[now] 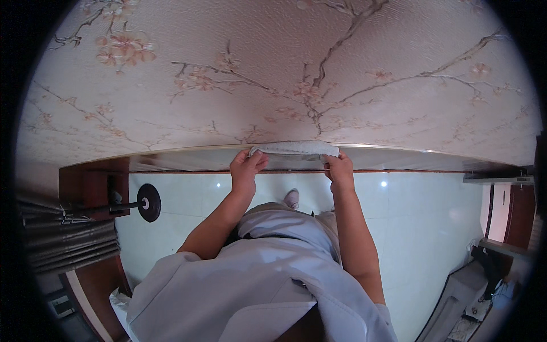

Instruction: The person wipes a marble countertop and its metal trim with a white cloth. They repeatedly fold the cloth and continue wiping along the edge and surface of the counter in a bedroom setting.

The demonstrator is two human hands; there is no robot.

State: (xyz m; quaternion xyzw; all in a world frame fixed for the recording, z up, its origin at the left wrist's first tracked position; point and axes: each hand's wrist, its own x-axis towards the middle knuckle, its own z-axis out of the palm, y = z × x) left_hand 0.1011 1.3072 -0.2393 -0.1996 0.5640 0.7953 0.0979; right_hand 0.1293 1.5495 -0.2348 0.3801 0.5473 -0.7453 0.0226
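Observation:
A light grey cloth (295,148) is stretched sideways between my two hands, lying along the narrow trim strip (397,148) at the lower edge of a wall panel. My left hand (248,164) pinches the cloth's left end between thumb and fingers. At its right end, my right hand (339,167) grips the cloth in the same way. Above the strip rises the wall covering (256,98), textured and pale with pink blossoms and brown branches. Below the strip runs a pale glossy surface (188,161).
On the left stand a round black disc on a pole (148,202), dark gathered curtains (72,243) and reddish-brown wooden furniture (92,188). A grey sofa (453,295) with dark cloth and other items is at the lower right. Pale glossy tiles (410,231) cover the floor.

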